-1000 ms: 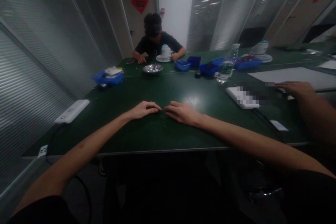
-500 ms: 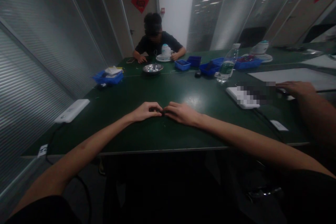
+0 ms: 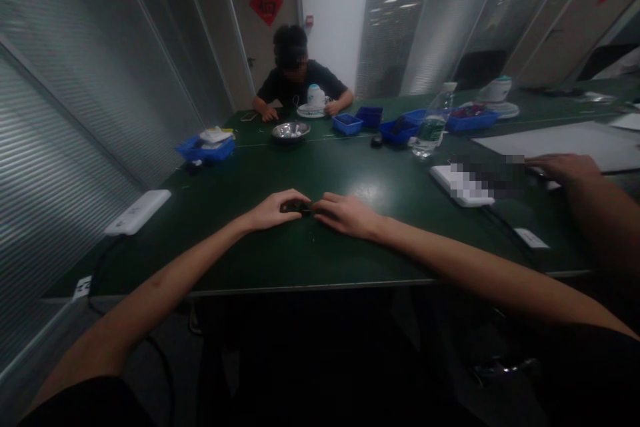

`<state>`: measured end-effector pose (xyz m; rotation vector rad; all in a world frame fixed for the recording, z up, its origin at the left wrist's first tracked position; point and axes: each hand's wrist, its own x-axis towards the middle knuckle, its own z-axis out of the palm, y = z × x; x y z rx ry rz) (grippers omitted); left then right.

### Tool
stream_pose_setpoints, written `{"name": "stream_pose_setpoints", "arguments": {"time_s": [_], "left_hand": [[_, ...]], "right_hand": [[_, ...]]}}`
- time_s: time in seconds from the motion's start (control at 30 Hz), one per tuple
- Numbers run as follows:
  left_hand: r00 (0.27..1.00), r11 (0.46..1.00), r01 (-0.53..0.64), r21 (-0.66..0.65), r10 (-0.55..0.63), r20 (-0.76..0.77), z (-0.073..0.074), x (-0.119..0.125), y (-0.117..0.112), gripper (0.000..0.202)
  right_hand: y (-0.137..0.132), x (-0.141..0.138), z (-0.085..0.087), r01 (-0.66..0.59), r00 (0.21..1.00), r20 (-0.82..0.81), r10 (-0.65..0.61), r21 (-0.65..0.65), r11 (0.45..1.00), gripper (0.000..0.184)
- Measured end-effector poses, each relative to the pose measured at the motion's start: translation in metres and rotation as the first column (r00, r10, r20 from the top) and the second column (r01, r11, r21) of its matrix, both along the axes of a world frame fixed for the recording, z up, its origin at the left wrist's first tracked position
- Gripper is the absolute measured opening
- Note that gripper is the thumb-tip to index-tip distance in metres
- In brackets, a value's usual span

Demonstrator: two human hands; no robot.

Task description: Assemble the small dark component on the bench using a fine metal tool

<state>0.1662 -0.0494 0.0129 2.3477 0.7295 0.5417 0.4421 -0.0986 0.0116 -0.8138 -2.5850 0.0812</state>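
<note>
A small dark object (image 3: 306,211), too small to name, sits between my two hands just above or on the green table (image 3: 250,253). My left hand (image 3: 274,209) rests to its left, thumb and fingers curved with a gap between them, and the tips stop near the object. On the other side, my right hand (image 3: 347,215) has its fingers bent and pressed together, pinching the object's right end. Part of the object is hidden by the fingertips.
A white power bank-like box (image 3: 140,211) lies left. Blue bins (image 3: 207,149), a metal bowl (image 3: 291,133) and a water bottle (image 3: 433,127) stand farther back. A person (image 3: 300,80) sits opposite; another person's hand (image 3: 567,167) is at right, near a white box (image 3: 457,187).
The thumb and fingers of my left hand have parted from around the small dark object. My right hand has stayed almost in place.
</note>
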Motion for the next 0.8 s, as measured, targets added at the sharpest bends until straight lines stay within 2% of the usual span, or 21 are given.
{"name": "stream_pose_setpoints", "arguments": {"time_s": [0.13, 0.37, 0.5, 0.6, 0.67, 0.73, 0.8], "left_hand": [[0.999, 0.999, 0.005, -0.035, -0.007, -0.042, 0.002, -0.002, -0.001, 0.053], [0.999, 0.998, 0.04, 0.052, -0.041, 0.015, 0.001, 0.001, -0.004, 0.027], [1.0, 0.996, 0.009, 0.089, -0.01, 0.006, -0.002, -0.011, 0.012, 0.026], [0.993, 0.988, -0.118, 0.099, 0.121, -0.018, -0.002, -0.04, 0.035, 0.028], [0.962, 0.959, -0.261, 0.105, 0.268, -0.056, -0.001, -0.069, 0.053, 0.031], [0.89, 0.895, -0.431, 0.119, 0.443, -0.109, 0.0, -0.103, 0.068, 0.035], [0.791, 0.807, -0.578, 0.121, 0.59, -0.162, 0.001, -0.137, 0.078, 0.038]], "right_hand": [[0.001, 0.0, 0.0, 0.04, 0.999, 0.017, -0.04, -0.005, 0.999, 0.03], [0.0, 0.0, 0.002, 0.046, 0.999, 0.02, -0.046, -0.009, 0.999, 0.029], [-0.002, 0.001, 0.003, 0.065, 0.998, 0.024, -0.065, -0.006, 0.998, 0.029], [-0.002, 0.002, 0.004, 0.068, 0.998, 0.021, -0.067, -0.011, 0.998, 0.028], [-0.002, 0.002, 0.004, 0.065, 0.998, 0.023, -0.065, -0.015, 0.998, 0.028], [-0.002, 0.003, 0.005, 0.062, 0.998, 0.026, -0.062, -0.016, 0.998, 0.029], [-0.001, 0.003, 0.005, 0.058, 0.998, 0.026, -0.057, -0.016, 0.998, 0.03]]}}
